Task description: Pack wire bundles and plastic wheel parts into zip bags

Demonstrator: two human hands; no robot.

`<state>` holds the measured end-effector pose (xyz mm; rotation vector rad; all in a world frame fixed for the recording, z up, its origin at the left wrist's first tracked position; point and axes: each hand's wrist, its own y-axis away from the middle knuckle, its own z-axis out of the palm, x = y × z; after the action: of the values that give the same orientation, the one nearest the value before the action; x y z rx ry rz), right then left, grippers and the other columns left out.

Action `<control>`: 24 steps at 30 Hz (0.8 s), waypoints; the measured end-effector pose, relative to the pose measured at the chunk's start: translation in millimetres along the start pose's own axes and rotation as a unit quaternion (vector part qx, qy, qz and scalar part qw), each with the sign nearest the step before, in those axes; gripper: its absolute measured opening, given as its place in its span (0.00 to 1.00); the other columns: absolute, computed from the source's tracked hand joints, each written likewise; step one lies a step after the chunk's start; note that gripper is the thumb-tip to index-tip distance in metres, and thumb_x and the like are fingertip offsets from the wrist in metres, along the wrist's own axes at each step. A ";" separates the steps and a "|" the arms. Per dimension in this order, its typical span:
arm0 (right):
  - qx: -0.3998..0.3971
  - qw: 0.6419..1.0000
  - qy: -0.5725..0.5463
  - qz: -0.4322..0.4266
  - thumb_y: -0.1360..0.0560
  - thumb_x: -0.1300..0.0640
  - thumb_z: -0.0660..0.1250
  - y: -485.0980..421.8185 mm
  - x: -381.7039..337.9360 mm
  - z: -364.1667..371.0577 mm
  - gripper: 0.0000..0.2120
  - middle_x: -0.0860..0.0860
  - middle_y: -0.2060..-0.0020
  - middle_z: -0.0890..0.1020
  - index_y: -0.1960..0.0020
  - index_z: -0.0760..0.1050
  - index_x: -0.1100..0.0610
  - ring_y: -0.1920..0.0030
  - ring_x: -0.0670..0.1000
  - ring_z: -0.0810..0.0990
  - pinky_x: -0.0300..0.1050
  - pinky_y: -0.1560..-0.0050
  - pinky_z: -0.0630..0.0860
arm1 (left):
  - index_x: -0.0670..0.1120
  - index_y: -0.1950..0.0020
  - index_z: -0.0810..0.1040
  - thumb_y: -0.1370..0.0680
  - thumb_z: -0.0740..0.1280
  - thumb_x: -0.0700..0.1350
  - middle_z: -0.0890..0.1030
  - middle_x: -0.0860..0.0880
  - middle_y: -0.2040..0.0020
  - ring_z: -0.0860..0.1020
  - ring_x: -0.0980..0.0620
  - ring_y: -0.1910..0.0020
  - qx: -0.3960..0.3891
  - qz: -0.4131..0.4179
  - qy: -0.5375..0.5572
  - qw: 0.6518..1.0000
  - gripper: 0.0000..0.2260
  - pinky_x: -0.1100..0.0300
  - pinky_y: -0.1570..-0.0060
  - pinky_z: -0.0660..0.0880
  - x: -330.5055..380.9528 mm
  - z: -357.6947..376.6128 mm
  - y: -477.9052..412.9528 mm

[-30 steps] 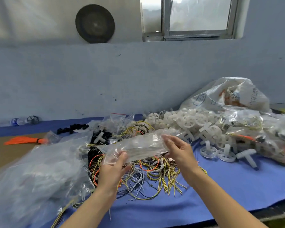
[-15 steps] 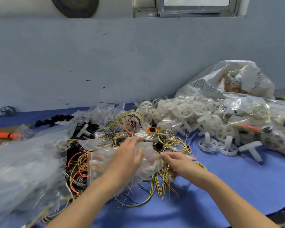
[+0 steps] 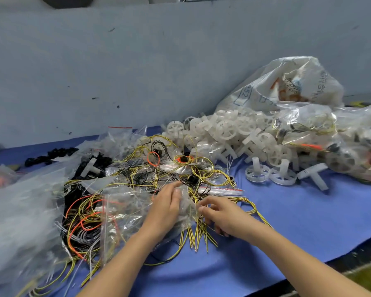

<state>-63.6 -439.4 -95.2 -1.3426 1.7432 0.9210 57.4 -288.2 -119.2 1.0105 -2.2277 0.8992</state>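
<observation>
A clear zip bag point(image 3: 126, 213) lies on a tangle of yellow, black and orange wire bundles point(image 3: 150, 176) in the middle of the blue table. My left hand point(image 3: 165, 209) rests on the bag's right end and holds its crumpled edge between thumb and fingers. Just to its right, my right hand point(image 3: 221, 215) has its fingers curled onto yellow wires point(image 3: 198, 230) at the bag's edge. White plastic wheel parts point(image 3: 227, 131) are heaped behind and to the right, and some lie loose point(image 3: 281, 176) on the cloth.
A pile of empty clear bags point(image 3: 19, 221) fills the left side. Filled bags point(image 3: 308, 129) and a large white sack point(image 3: 287, 86) stand at the right against the grey wall. Small black parts point(image 3: 51, 155) lie at the back left. The table's front edge point(image 3: 308, 273) runs near my right forearm.
Both hands held the bag up in the air a second ago. It has come down onto the wire heap, and my right hand has let go of it and gone to the yellow wires.
</observation>
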 end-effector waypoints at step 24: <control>0.214 0.945 0.248 0.023 0.20 0.45 0.53 -15.6 -31.3 3.9 0.18 0.53 0.59 0.83 0.53 0.75 0.56 0.59 0.58 0.80 0.51 0.60 0.74 | 0.52 0.29 0.69 0.17 0.57 0.50 0.66 0.53 0.27 0.63 0.54 0.28 -0.011 0.114 -0.191 0.975 0.17 0.56 0.29 0.63 13.9 -59.6 31.2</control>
<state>-42.2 -425.1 -71.2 -1.3072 2.1993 0.1934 35.7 -234.3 -82.6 0.9990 -2.7147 0.8269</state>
